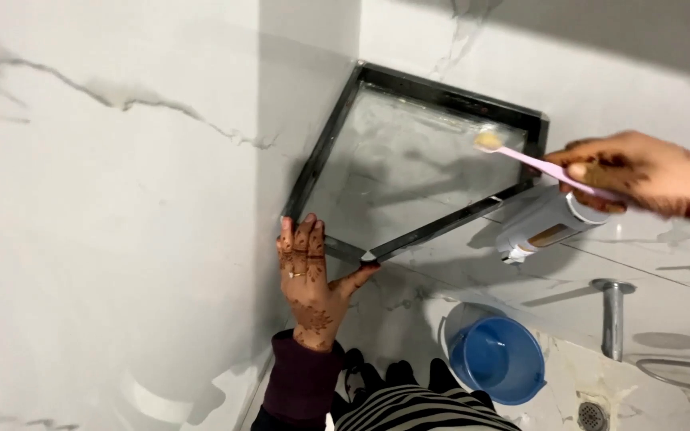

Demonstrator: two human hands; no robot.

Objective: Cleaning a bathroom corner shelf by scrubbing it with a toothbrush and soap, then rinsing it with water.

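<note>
A glass corner shelf (393,160) with a dark metal frame is fixed in the corner of white marble walls. My left hand (310,275), patterned with henna and wearing a ring, rests flat against the wall with the thumb pressing the shelf's front edge. My right hand (640,172) grips a pink toothbrush (533,164) by its handle. The brush's yellowish bristle head lies on the glass near the shelf's back right corner.
A white wall-mounted dispenser (541,223) hangs just under the shelf's right end. Below are a blue bucket (498,357) on the marble floor, a chrome pipe (612,315), a hose (680,371) and a floor drain (592,415).
</note>
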